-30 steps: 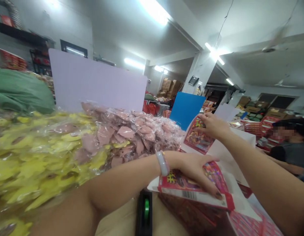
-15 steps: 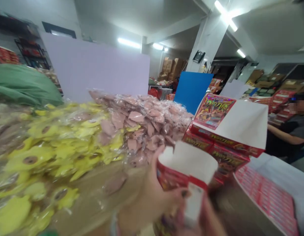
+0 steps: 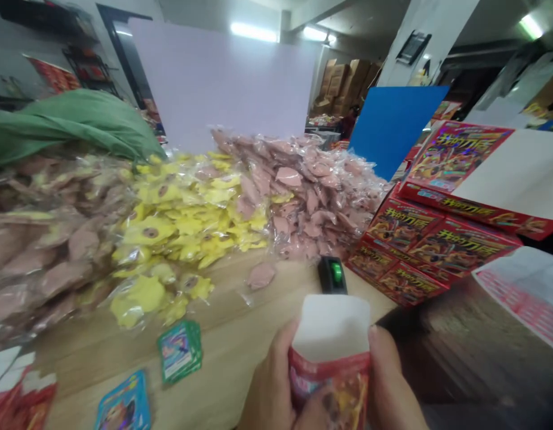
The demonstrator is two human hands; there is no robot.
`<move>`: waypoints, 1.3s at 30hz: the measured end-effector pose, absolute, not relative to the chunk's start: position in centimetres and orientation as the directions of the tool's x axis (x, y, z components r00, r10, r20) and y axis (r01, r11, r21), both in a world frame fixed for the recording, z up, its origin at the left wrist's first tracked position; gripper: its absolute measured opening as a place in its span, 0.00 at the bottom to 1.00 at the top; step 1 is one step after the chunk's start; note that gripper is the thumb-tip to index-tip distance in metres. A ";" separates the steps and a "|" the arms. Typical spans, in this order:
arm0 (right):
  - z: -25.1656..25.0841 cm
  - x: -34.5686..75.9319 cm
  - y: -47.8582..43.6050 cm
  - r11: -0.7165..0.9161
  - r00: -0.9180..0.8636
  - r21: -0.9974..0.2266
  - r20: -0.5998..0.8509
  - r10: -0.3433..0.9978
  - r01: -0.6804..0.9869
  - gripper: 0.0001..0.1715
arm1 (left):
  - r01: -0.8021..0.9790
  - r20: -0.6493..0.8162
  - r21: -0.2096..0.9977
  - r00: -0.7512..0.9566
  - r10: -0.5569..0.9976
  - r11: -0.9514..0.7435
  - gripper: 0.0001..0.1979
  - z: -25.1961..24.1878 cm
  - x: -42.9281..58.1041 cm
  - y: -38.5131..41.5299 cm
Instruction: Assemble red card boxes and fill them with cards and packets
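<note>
Low in front of me, a red printed cardboard box (image 3: pixel 343 391) stands with its white top flap raised. My left hand (image 3: pixel 272 379) grips its left side, while my right hand (image 3: pixel 393 382) wraps its right side; a finger crosses the printed front. The lower part of the box is out of frame. Just beyond it lies a black tape dispenser (image 3: pixel 332 276) with a green part. To the left on the wooden table are a stack of green-edged cards (image 3: pixel 180 351) and a stack of blue-edged cards (image 3: pixel 126 403).
Plastic-wrapped yellow pieces (image 3: pixel 191 221) and pink pieces (image 3: pixel 312 197) are heaped at the back. Red printed boxes (image 3: pixel 438 239) are stacked at right, near a large open carton (image 3: pixel 473 352). Flattened red-and-white boxes (image 3: pixel 21 394) lie at lower left. A blue board (image 3: pixel 393 125) stands behind.
My view has swung down and right, bringing the card stacks into sight. The box has come upright in front of me, its flap raised, with a hand on each side.
</note>
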State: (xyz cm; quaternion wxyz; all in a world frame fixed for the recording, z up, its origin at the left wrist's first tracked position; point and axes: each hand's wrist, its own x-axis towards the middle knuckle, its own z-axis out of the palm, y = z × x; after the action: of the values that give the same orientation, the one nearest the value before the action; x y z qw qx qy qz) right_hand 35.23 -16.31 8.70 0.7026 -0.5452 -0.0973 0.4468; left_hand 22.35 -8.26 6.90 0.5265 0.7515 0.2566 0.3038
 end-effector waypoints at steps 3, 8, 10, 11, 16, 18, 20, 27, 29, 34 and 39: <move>8.8 34.7 -16.9 -0.093 0.351 -0.649 -0.520 0.778 -0.755 0.28 | 0.048 0.210 0.944 0.675 0.707 -0.326 0.25 6.7 21.2 -9.1; 6.8 37.1 -17.4 -0.237 0.244 -0.714 -0.501 0.831 -0.659 0.24 | 0.229 -0.064 0.960 0.742 0.667 -0.163 0.08 4.1 21.8 -8.6; 6.7 38.4 -17.3 -0.342 0.115 -0.811 -0.442 0.890 -0.474 0.22 | 0.268 -0.130 0.958 0.719 0.683 -0.100 0.06 2.9 22.4 -8.4; 6.8 38.9 -17.2 -0.362 0.047 -0.861 -0.403 0.914 -0.356 0.21 | 0.273 -0.139 0.958 0.704 0.696 -0.084 0.07 2.5 22.6 -8.5; 8.5 39.2 -16.6 -0.237 0.062 -0.953 -0.229 0.971 0.191 0.18 | 0.270 -0.152 0.962 0.649 0.745 -0.039 0.29 2.5 22.8 -9.3; 8.9 38.7 -16.3 -0.254 0.036 -0.929 -0.254 0.967 0.270 0.18 | 0.280 -0.148 0.958 0.663 0.734 -0.059 0.33 2.9 22.6 -9.4; 9.0 38.3 -16.0 -0.297 0.016 -0.916 -0.305 0.952 0.268 0.20 | 0.303 -0.166 0.951 0.666 0.727 -0.060 0.33 3.2 22.4 -9.5; 10.5 37.5 -15.2 -0.381 0.119 -0.903 -0.363 0.924 0.201 0.18 | 0.230 -0.155 0.973 0.693 0.704 -0.013 0.35 3.0 21.5 -9.7; 11.7 37.3 -15.3 -0.362 -0.016 -0.903 -0.375 0.927 0.230 0.17 | 0.171 -0.119 0.985 0.716 0.688 -0.008 0.35 2.9 21.2 -9.7; 12.4 36.2 -16.0 -0.210 -0.087 -0.940 -0.241 0.967 0.268 0.25 | -0.026 -0.117 0.966 0.842 0.526 0.257 0.40 3.7 20.9 -7.6; 9.5 34.7 -18.1 -0.109 0.335 -0.915 0.031 0.942 0.389 0.10 | 0.074 -0.105 0.968 0.988 0.117 0.242 0.19 7.4 20.0 -4.5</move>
State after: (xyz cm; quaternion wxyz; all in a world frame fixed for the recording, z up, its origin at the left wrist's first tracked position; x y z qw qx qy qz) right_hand 34.74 -18.09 9.55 0.4536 -0.6794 -0.4898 0.3044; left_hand 20.00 -4.53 7.40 0.7841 0.6156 0.0777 0.0138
